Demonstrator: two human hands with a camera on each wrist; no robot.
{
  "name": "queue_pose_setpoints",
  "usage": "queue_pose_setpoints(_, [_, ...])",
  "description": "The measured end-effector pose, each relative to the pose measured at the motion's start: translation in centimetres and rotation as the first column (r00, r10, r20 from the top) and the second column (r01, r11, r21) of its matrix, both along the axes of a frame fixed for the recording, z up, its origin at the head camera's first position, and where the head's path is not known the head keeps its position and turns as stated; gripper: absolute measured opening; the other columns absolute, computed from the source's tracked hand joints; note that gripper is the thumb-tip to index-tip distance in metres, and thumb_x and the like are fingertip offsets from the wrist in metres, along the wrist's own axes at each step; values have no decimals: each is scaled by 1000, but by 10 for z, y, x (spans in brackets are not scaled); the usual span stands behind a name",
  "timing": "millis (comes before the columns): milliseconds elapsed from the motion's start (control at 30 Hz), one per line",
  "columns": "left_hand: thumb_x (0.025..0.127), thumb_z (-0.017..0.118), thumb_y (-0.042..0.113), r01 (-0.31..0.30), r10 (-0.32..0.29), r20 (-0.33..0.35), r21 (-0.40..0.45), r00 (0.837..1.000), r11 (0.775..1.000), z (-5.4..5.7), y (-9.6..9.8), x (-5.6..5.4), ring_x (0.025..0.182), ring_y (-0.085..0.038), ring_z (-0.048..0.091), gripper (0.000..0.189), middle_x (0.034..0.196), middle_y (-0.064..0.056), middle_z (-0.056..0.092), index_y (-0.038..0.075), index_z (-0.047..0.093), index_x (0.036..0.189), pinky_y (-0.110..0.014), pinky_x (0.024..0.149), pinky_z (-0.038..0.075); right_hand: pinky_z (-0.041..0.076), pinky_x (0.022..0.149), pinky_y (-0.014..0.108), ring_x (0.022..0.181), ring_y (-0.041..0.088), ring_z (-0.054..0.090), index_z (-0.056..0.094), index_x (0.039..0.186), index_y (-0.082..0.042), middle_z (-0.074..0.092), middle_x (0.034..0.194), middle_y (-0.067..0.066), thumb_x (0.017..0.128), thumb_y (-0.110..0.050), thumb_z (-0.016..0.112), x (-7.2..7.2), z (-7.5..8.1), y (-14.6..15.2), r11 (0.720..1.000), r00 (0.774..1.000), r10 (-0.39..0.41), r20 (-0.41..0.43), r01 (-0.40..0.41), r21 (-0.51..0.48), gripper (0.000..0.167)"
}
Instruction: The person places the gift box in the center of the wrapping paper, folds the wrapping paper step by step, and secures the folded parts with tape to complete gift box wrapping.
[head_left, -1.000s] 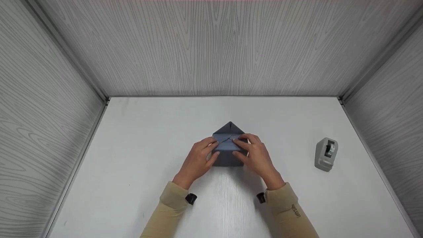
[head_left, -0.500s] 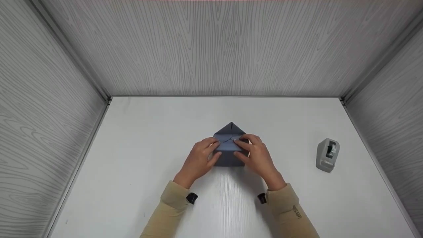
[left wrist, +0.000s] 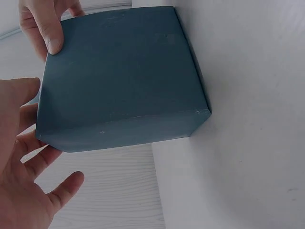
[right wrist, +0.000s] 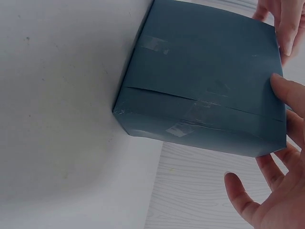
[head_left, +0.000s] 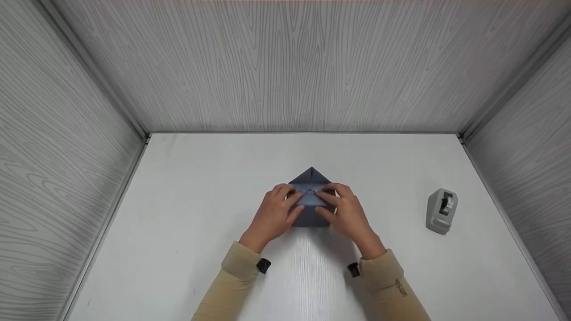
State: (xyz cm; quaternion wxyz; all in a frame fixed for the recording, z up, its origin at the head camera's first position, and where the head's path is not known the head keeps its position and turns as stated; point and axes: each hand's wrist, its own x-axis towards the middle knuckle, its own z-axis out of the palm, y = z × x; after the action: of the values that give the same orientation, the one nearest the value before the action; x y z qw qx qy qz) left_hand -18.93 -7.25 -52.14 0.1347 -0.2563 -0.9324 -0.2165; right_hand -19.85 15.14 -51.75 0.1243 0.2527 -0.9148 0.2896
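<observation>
A blue-grey folded paper package (head_left: 310, 218) stands on the white table, with a pointed flap (head_left: 311, 175) at its far end and creased folds across its top. My left hand (head_left: 272, 211) has its fingertips on the left part of the top folds and its thumb at the near edge. On the right side, my right hand (head_left: 350, 214) holds the folds and near edge the same way. The right wrist view shows a side of the package (right wrist: 205, 62) with a seam and clear tape (right wrist: 183, 129) on it. Some fingertips are hidden behind the paper in both wrist views.
A grey tape dispenser (head_left: 440, 211) sits on the table to the right of the hands. Wood-grain panels (head_left: 285, 67) enclose the table at the back and on both sides.
My left hand has shifted a little to the right, its index finger and thumb farther in over the package. The right hand stays nearly in place on the folds.
</observation>
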Motion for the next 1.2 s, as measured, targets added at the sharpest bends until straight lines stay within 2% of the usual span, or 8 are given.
queue_pose_setpoints(233, [101, 55, 37, 8, -9, -23, -17, 1000, 1000, 3, 1, -4, 120, -26, 49, 38, 124, -7, 58, 12, 69, 125, -46, 98, 42, 45, 89, 52, 122, 29, 49, 71, 123, -12, 56, 125, 8, 87, -28, 77, 0, -1, 1, 1000, 1000, -8, -3, 8, 8, 40])
queue_pose_setpoints(367, [99, 61, 25, 37, -28, -96, 100, 995, 994, 4, -3, -8, 110, -25, 57, 26, 114, -6, 65, 9, 73, 115, -44, 92, 47, 45, 89, 52, 122, 29, 49, 71, 123, -12, 56, 125, 8, 86, -27, 77, 0, -1, 1, 1000, 1000, -5, -7, 5, -7, 40])
queue_pose_setpoints(500, [95, 64, 10, 39, -2, -165, 218, 986, 975, 2, -5, -14, 98, -22, 63, 16, 103, -5, 68, 7, 73, 109, -39, 85, 50, 45, 91, 51, 122, 27, 49, 71, 123, -11, 56, 125, 7, 86, -26, 78, 1, -2, 1, 1000, 1000, -5, -2, 4, -31, 40])
queue_pose_setpoints(667, [91, 68, 4, -21, 67, -182, 246, 981, 969, 3, -2, -22, 91, -20, 63, 12, 97, -5, 65, 7, 70, 103, -38, 79, 51, 44, 93, 49, 122, 26, 49, 71, 122, -11, 56, 125, 7, 86, -25, 78, 1, -3, 0, 999, 1000, -9, 7, 9, -46, 39])
queue_pose_setpoints(767, [89, 72, 6, -82, 118, -135, 242, 984, 967, 7, 0, -25, 94, -22, 61, 20, 102, -6, 62, 8, 67, 108, -40, 80, 50, 44, 93, 50, 122, 26, 49, 71, 122, -11, 56, 125, 7, 86, -25, 78, 1, -2, 0, 999, 1000, -12, 15, 12, -42, 39])
queue_pose_setpoints(867, [88, 74, 8, -130, 144, -41, 245, 989, 961, 10, 0, -29, 102, -25, 60, 32, 111, -8, 61, 7, 64, 119, -42, 85, 49, 44, 94, 50, 122, 27, 49, 71, 122, -11, 56, 125, 7, 87, -24, 78, 1, -2, -1, 999, 1000, -15, 21, 16, -38, 39])
queue_pose_setpoints(1033, [90, 70, 7, -129, 90, 136, 312, 987, 941, 12, -1, -36, 103, -24, 62, 28, 110, -9, 64, 3, 67, 118, -39, 89, 49, 42, 95, 49, 122, 28, 49, 70, 123, -10, 56, 125, 8, 87, -25, 77, 1, -1, -1, 999, 999, -11, 31, 12, -33, 39])
queue_pose_setpoints(1200, [91, 68, 4, -108, 20, 233, 375, 972, 921, 15, -4, -42, 100, -21, 61, 21, 105, -7, 64, 4, 69, 112, -37, 88, 50, 42, 96, 49, 122, 28, 48, 70, 124, -11, 55, 126, 9, 88, -26, 76, 1, 1, 0, 999, 999, -9, 42, 11, -33, 39])
